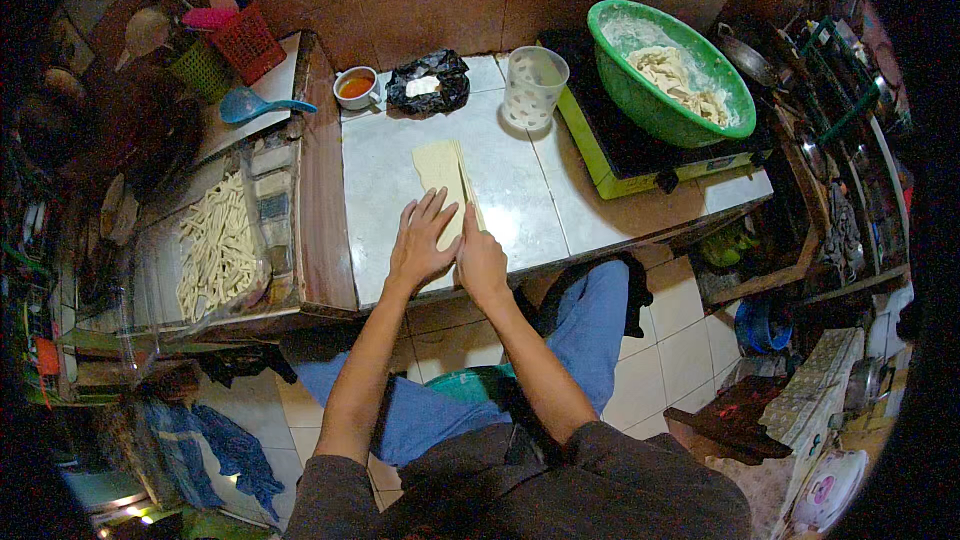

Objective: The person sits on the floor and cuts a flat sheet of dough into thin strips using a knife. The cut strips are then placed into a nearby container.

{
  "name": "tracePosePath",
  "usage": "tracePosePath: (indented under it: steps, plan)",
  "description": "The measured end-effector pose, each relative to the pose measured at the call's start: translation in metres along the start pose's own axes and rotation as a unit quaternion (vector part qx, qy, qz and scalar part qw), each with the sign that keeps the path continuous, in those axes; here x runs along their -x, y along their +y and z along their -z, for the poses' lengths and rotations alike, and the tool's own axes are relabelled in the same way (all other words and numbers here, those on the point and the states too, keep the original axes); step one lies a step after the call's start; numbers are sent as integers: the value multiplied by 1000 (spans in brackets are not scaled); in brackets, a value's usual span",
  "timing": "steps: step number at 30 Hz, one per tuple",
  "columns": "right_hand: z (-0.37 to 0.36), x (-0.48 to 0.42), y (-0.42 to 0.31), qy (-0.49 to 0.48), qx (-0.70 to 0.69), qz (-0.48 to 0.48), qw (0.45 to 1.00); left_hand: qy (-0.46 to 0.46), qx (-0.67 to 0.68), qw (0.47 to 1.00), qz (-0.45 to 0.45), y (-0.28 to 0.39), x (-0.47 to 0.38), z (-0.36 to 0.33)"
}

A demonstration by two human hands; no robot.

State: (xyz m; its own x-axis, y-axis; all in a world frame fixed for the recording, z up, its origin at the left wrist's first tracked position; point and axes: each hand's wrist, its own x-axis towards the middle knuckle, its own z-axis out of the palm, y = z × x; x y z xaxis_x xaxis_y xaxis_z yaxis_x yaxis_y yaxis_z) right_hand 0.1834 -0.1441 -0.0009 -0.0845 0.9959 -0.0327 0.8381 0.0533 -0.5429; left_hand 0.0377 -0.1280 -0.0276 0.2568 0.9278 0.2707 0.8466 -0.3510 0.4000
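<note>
A flat, pale yellow sheet of dough (433, 157) lies lengthwise on the white tiled counter (382, 202). My left hand (426, 240) rests palm down on its near part, fingers spread and thumb towards the right hand. Close beside it, my right hand (481, 259) is curled around a knife, with the index finger stretched forward along it. Only a thin dark part of the blade (462, 184) shows at the sheet's right side; the handle is hidden in the hand. Narrow dough strips (471, 199) lie along the blade's right.
Cut dough strips (217, 247) are heaped at left. Behind the sheet stand a cup of orange-red liquid (355, 87), a black plastic bag (429, 82) with white contents and a translucent tumbler (532, 90). A green basin (671, 75) of floury dough sits on a stove (600, 172).
</note>
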Motion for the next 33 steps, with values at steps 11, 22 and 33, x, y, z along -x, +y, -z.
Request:
tracePosePath:
  steps: [11,22,33]
  plan:
    - [7,25,3,-23,-2,-17,1000,-28,1,999,-27,1,4,-3]
    - [-1,43,14,-1,-5,-15,1000,-21,-24,998,-51,6,5,-4]
    - [-2,64,18,20,18,-1,1000,-6,-7,998,-63,7,10,-8]
